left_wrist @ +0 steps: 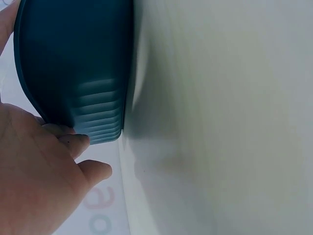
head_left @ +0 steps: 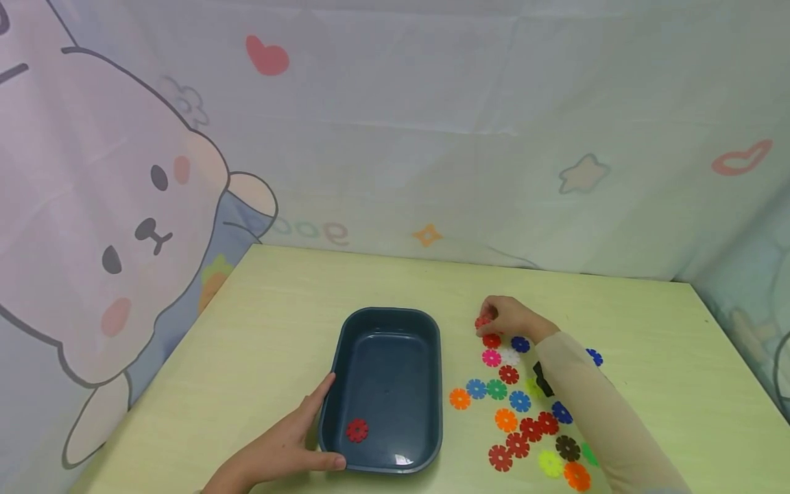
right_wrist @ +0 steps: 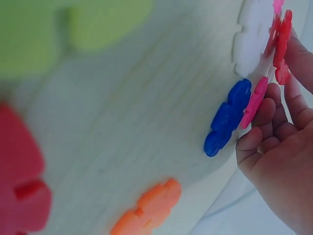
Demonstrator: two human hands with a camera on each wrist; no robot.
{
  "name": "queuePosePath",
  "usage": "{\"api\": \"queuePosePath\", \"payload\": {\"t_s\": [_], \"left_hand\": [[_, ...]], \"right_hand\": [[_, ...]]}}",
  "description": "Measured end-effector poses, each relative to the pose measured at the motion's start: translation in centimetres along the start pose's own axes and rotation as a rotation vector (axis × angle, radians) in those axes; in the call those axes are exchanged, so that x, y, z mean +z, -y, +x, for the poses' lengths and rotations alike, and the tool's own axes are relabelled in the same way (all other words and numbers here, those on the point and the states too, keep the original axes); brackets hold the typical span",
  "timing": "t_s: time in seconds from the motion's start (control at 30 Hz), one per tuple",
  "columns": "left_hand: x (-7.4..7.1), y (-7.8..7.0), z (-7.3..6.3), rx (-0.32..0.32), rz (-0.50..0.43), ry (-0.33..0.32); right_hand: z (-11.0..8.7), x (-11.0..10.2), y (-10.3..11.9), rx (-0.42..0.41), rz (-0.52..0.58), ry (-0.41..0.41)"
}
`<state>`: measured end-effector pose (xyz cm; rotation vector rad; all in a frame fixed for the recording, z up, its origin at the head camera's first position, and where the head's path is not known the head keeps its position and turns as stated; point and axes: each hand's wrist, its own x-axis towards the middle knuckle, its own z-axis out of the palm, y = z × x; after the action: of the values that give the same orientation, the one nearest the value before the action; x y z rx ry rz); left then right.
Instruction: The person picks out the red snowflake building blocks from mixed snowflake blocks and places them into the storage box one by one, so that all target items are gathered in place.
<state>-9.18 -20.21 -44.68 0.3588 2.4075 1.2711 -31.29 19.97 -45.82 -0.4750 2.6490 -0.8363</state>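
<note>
At the far side of the table my right hand point(head_left: 509, 318) pinches a red notched plastic disc point(head_left: 483, 322) between thumb and fingers. Another red disc point(head_left: 492, 340) lies just below those fingers, with a blue disc point(head_left: 520, 344), a white disc point(head_left: 510, 357) and a pink disc point(head_left: 491, 357) close by. With thumb and fingers spread, my left hand point(head_left: 280, 442) rests against the near-left corner of a dark blue-grey tray point(head_left: 337, 357). Its fingertips touch the tray's outer wall point(left_wrist: 73, 54) in the left wrist view. One red disc point(head_left: 356, 431) lies inside the tray near its front.
Right of the tray, loose discs in several colours spread across the pale table point(head_left: 296, 302), such as an orange disc point(head_left: 459, 398), a green disc point(head_left: 496, 390) and a black disc point(head_left: 568, 448). The right sleeve point(head_left: 599, 405) covers part of them. A printed curtain point(head_left: 395, 137) hangs behind the table.
</note>
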Motion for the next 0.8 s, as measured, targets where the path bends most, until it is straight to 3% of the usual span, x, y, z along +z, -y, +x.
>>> {"api": "queuePosePath", "payload": {"t_s": [0.8], "left_hand": [[0.02,0.11,0.09,0.016,-0.004,0.001]], "right_hand": [[-0.48,-0.36,0.84,-0.066,-0.042,0.026]]}}
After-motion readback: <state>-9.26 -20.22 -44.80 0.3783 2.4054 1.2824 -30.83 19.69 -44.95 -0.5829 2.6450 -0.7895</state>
